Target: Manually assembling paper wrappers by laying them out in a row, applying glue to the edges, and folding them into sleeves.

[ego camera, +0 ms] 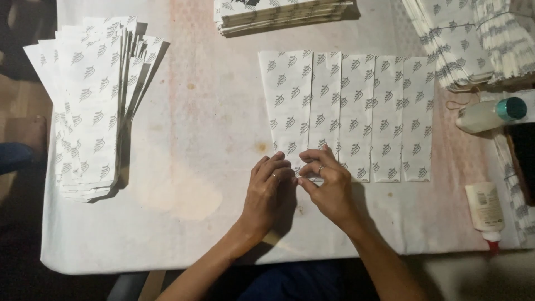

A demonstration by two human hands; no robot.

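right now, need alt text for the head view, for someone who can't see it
Both hands, left hand and right hand, pinch the bottom edge of a row of overlapping patterned paper bags on a white table. A fanned bag pile lies left; two glue bottles right.

The table (pixel 195 167) has a white cloth. On it lie a row of paper bags (pixel 356 117), bag piles (pixel 92 106), and two glue bottles (pixel 485 209).
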